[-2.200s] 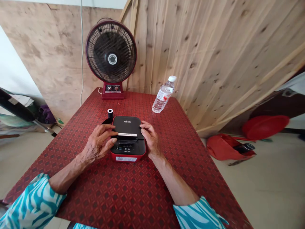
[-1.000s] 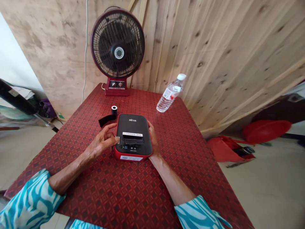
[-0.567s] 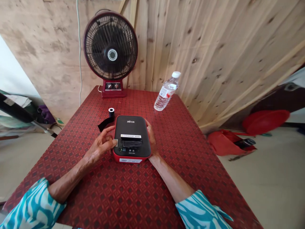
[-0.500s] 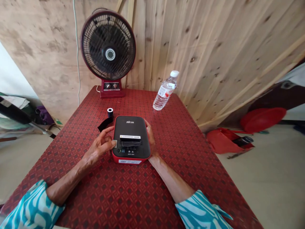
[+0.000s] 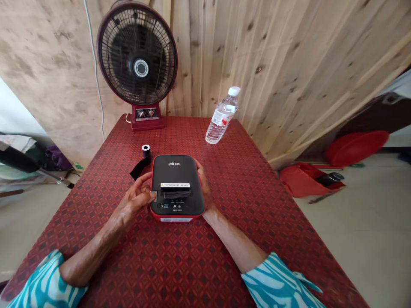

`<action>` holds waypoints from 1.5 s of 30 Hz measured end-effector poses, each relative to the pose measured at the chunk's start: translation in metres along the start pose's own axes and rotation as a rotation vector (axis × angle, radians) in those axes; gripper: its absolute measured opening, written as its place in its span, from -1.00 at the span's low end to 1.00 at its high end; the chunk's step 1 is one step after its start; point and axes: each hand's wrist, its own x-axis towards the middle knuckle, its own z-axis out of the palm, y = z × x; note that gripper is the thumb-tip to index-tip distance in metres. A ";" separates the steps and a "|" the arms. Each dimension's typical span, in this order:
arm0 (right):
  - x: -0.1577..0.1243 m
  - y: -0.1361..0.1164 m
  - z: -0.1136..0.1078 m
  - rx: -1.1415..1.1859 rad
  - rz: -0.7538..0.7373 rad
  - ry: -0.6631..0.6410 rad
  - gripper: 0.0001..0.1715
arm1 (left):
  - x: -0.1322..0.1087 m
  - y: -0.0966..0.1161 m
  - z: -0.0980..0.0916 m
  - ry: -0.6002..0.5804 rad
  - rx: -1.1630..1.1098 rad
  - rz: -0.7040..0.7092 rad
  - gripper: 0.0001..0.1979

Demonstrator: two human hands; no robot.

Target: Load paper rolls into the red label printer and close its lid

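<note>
A black-topped printer with red sides point(image 5: 177, 175) sits on the red patterned table, a dark strip showing in its slot. My left hand point(image 5: 135, 199) grips its left side, thumb on the small grey tab point(image 5: 154, 196) near the front left corner and fingers along the edge. Around the right side is wrapped my right hand point(image 5: 207, 192), its fingers partly hidden behind the casing. Just beyond my left hand stands a small black roll with a white core point(image 5: 146, 150), a loose black strip point(image 5: 139, 169) trailing from it.
At the back left of the table point(image 5: 180, 265) stands a dark red fan point(image 5: 138, 64). A clear water bottle with a white cap point(image 5: 221, 117) is at the back right. Behind the table rises a wooden wall point(image 5: 257, 51). On the floor to the right lie red items point(image 5: 302, 182).
The camera view has shifted slightly, and the printer's front label shows less than before. Both hands keep their hold, left thumb still on the grey tab.
</note>
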 end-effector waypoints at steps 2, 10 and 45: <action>0.000 -0.001 0.000 0.013 0.004 0.024 -0.44 | 0.000 0.000 0.002 0.012 -0.020 -0.004 -0.34; 0.004 -0.005 0.004 -0.053 0.004 0.063 -0.48 | 0.001 -0.001 -0.001 -0.023 0.001 0.028 -0.27; 0.009 -0.018 0.010 -0.051 0.010 0.071 -0.36 | 0.074 0.070 0.060 -0.497 1.759 0.340 -0.79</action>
